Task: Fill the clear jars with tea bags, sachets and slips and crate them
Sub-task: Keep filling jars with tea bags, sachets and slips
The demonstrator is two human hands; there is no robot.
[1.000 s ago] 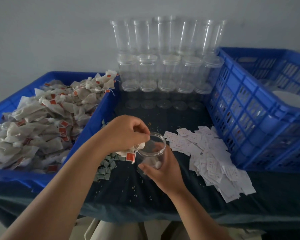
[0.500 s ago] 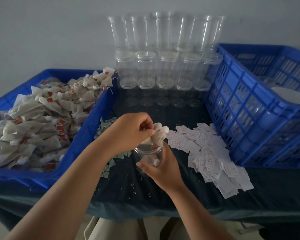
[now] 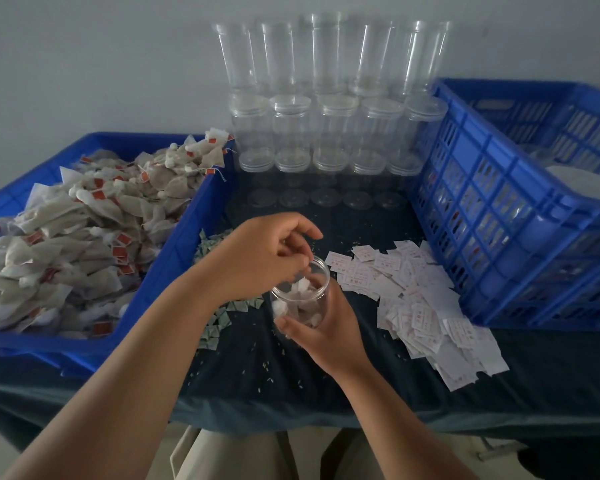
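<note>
My right hand (image 3: 329,330) grips a small clear jar (image 3: 300,301) from below and behind, holding it just above the dark tablecloth. The jar holds several tea bags. My left hand (image 3: 264,261) hovers over the jar's mouth with its fingers curled, fingertips pinching the tea bags at the rim. A heap of tea bags (image 3: 66,244) with red tags fills the blue tray (image 3: 184,233) on the left. Small green sachets (image 3: 219,320) lie under my left forearm. White paper slips (image 3: 416,299) are spread to the right of the jar.
Stacks of empty clear jars (image 3: 326,126) with lids stand against the back wall. A tall blue slatted crate (image 3: 499,220) sits at the right with white things inside. Loose tea crumbs dot the cloth (image 3: 257,375) near the table's front edge.
My left hand has brought tea bags from beside the jar up over its mouth and pushed them in. The jar now has more tea bags inside. My right hand kept its hold.
</note>
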